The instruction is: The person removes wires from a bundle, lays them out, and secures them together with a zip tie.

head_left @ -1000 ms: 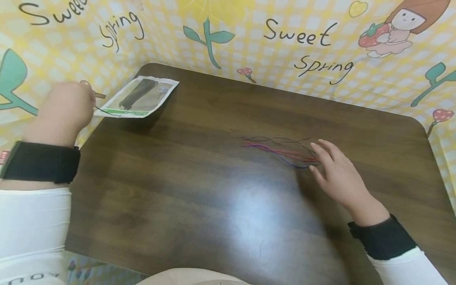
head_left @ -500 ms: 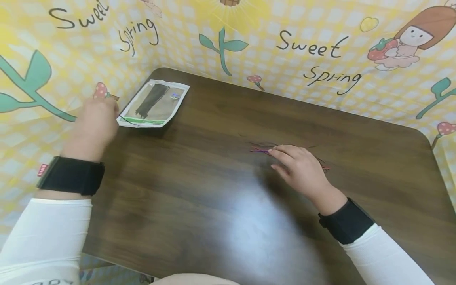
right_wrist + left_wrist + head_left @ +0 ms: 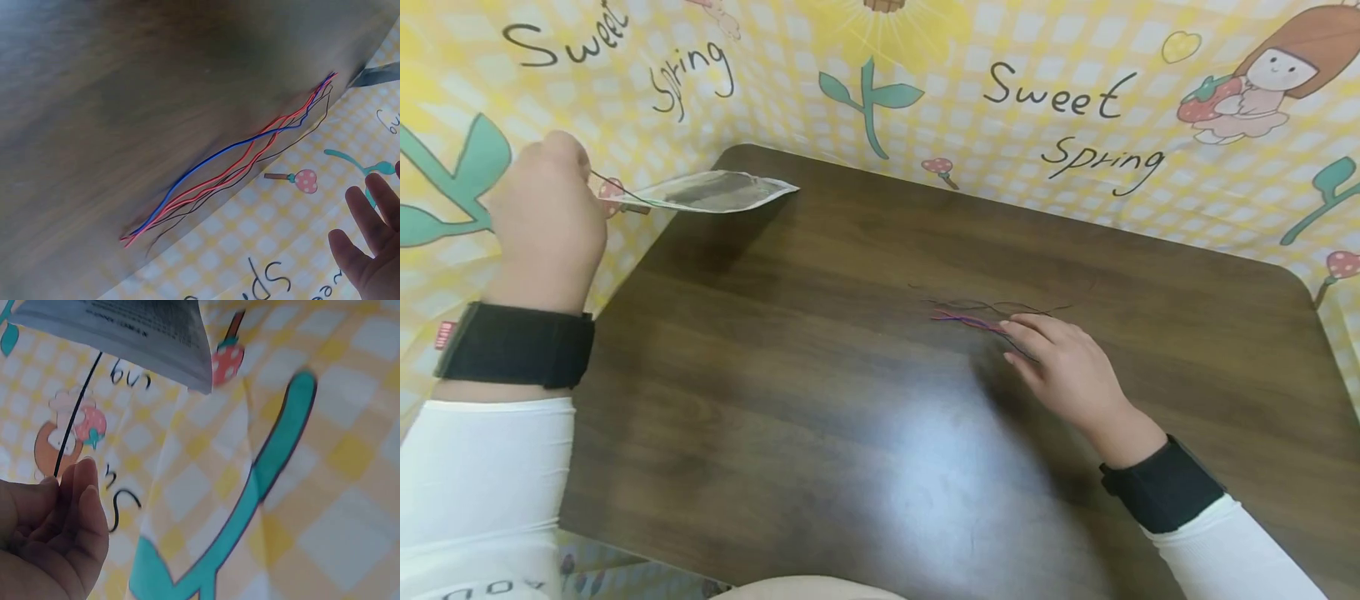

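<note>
My left hand (image 3: pixel 550 221) pinches one end of a thin black strand (image 3: pixel 78 414) between thumb and fingers. The strand runs to a flat, white-edged clear packet (image 3: pixel 730 192) holding a dark bundle, which sits tilted at the table's far left corner. In the left wrist view the packet's printed grey back (image 3: pixel 150 340) hangs over the hand (image 3: pixel 50 531). My right hand (image 3: pixel 1067 375) hovers at the loose wires on the table, fingers extended and holding nothing. Red wires (image 3: pixel 206 185), a blue wire (image 3: pixel 212 155) and dark thin wires (image 3: pixel 290 149) lie lengthwise in a loose bunch.
The brown wooden table (image 3: pixel 775 400) fills the middle, with a bright light reflection on it. A yellow checked cloth (image 3: pixel 760 83) with printed flowers and lettering stands along the back and left side.
The left hand, after dipping right, has risen and moved left; the packet now tilts nearly edge-on. The right hand swept left over the wires, then came slightly back right.
</note>
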A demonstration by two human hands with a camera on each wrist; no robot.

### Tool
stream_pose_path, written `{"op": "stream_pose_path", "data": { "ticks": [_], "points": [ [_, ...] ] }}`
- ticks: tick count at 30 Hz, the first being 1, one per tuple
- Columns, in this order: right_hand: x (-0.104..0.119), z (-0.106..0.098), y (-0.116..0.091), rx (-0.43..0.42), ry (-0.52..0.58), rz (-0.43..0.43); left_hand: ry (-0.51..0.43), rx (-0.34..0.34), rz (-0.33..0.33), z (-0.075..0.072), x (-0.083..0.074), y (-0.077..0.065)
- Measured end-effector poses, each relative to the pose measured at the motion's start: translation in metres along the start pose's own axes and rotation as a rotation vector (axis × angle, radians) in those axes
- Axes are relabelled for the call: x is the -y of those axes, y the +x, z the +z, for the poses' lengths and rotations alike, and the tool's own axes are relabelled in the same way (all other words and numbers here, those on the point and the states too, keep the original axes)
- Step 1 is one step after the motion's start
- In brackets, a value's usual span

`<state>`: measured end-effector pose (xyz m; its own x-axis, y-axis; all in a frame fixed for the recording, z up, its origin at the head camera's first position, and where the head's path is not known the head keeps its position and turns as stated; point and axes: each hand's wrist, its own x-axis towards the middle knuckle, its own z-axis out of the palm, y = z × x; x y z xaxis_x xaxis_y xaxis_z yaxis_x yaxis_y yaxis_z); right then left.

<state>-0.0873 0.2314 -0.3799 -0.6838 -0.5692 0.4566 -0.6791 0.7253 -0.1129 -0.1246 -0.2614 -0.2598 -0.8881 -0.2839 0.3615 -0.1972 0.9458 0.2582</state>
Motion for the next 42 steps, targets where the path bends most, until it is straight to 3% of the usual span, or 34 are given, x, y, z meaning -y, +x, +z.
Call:
{"op": "stream_pose_path", "data": {
  "ticks": [7,11,14,18,22,25,28,31,39,42],
  "points": [
    [-0.006,-0.006,-0.013,0.015,-0.020,0.053,0.078,0.121,-0.108,-0.031,-0.003,0.015],
    [-0.007,-0.009,-0.018,0.022,-0.022,0.083,0.066,0.133,-0.129,-0.041,-0.002,0.019],
    [-0.010,-0.012,-0.022,0.023,-0.023,0.107,0.048,0.143,-0.124,-0.040,-0.005,0.022],
    [-0.014,-0.016,-0.029,0.027,-0.031,0.128,0.070,0.224,-0.106,-0.035,-0.010,0.025],
    [-0.017,-0.017,-0.032,0.023,-0.040,0.129,0.028,0.262,-0.101,-0.028,-0.020,0.020],
    [-0.020,-0.017,-0.033,0.013,-0.039,0.128,-0.025,0.224,-0.055,-0.020,-0.033,0.009],
    [-0.022,-0.018,-0.032,-0.002,-0.038,0.132,-0.093,0.144,0.054,-0.008,-0.050,-0.005],
    [-0.024,-0.020,-0.033,-0.024,-0.045,0.130,-0.174,0.121,0.153,0.006,-0.073,-0.015],
    [-0.027,-0.028,-0.036,-0.086,-0.054,0.131,-0.402,0.121,0.345,0.048,-0.140,-0.052],
    [-0.027,-0.032,-0.032,-0.124,-0.042,0.122,-0.496,0.154,0.399,0.064,-0.161,-0.067]
  ]
}}
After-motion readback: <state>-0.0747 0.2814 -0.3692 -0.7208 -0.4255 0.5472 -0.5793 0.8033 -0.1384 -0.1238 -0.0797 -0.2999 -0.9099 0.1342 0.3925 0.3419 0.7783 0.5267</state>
